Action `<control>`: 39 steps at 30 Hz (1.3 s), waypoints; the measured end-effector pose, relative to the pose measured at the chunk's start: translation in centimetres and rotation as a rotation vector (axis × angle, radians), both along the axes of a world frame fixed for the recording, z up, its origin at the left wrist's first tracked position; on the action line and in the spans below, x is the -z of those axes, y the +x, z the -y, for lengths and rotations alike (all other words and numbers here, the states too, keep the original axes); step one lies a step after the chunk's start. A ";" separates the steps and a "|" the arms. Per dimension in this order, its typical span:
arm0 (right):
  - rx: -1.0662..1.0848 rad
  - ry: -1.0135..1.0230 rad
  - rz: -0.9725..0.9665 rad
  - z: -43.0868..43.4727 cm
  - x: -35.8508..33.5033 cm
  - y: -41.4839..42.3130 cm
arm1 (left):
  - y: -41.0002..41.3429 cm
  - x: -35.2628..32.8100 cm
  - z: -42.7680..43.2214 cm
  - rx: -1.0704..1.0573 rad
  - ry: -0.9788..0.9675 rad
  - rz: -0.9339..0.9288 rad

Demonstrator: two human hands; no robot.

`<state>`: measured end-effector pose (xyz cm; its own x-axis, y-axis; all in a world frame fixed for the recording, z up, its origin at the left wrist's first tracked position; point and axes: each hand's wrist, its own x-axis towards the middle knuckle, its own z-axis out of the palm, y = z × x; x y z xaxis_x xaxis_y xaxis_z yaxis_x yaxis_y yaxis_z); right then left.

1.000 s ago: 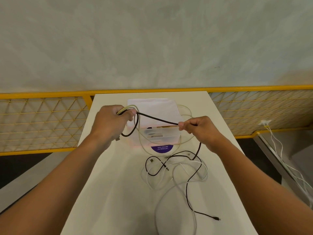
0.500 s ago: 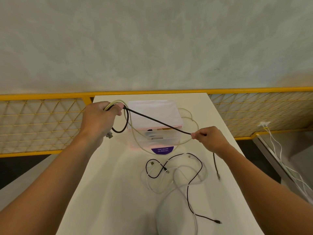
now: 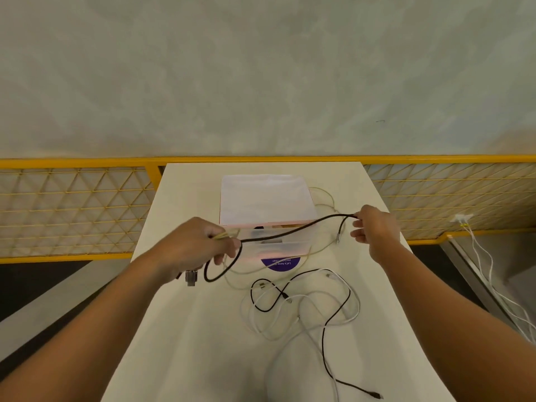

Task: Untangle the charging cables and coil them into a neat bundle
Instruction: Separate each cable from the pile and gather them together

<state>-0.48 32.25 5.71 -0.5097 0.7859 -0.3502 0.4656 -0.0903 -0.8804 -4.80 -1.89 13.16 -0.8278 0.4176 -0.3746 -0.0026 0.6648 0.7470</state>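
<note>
We are holding the dark cable (image 3: pixel 293 232) stretched in the air between both hands, above the middle of the table (image 3: pixel 179 343). Our left hand (image 3: pixel 197 245) is gripping it with the fingers curled tight. A loop of it is hanging below that fist, and a silver plug (image 3: pixel 190 277) is dangling just under the hand. The same fist is also clutching a pale yellow cable (image 3: pixel 326 195), which is trailing round the right side of the box. Our right hand (image 3: pixel 374 227) is pinching the dark cable near its other end between thumb and forefinger, with the other fingers loosely curled. The short free end is drooping beside the palm, showing a small metal tip (image 3: pixel 338 241).

Toward the near right part of the table, a thin black cable (image 3: pixel 324 332) and white cables (image 3: pixel 352 311) are lying in loose loops, crossing each other. The black one is running out to the near edge.

A clear plastic box (image 3: pixel 290 246) with a pale lid (image 3: pixel 266 198) is standing by the middle of the far edge. Something dark is showing through its front wall, but we cannot tell what. A purple sticker (image 3: pixel 280 262) is showing at its near side. A yellow railing (image 3: pixel 72 162) is running behind the table, and white cords (image 3: pixel 464 220) are trailing down off to the right.
</note>
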 end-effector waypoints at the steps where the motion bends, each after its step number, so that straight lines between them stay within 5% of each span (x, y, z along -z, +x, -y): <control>1: 0.030 -0.022 -0.010 -0.2 0.3 -0.3 | 0.1 0.3 -0.2 0.015 -0.008 0.008; 12: 0.048 0.184 -0.054 -2.4 3.2 -4.3 | -0.8 1.1 -0.6 -0.131 0.030 -0.032; 16: -0.239 0.090 0.035 -3.9 6.0 -4.9 | -1.1 1.1 -0.3 -0.120 -0.001 -0.064; 21: -0.549 0.095 0.372 -3.4 7.4 -4.1 | -1.0 1.2 -0.7 -0.085 -0.026 -0.059; 25: -0.767 0.456 0.624 -0.7 4.9 -3.6 | -0.6 0.7 -1.3 -0.050 -0.026 -0.052; 27: -0.779 0.513 0.454 1.1 2.6 -3.6 | -0.3 0.0 -1.8 -0.019 -0.029 -0.063; 31: -0.991 0.319 -0.031 6.2 -3.4 -2.7 | 0.2 -1.3 -2.9 0.029 -0.028 -0.090; 35: -1.284 0.241 -0.175 10.7 -5.6 -2.6 | 0.8 -2.4 -3.6 0.030 0.020 -0.133; 39: -1.252 0.129 -0.359 12.9 -5.1 -2.3 | 0.8 -2.8 -3.5 0.006 0.088 -0.193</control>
<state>-2.79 19.36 10.82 -0.9632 -0.2688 -0.0007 -0.0896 0.3238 -0.9419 -3.97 1.60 15.94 -0.8780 0.4470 -0.1713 0.1498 0.5964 0.7886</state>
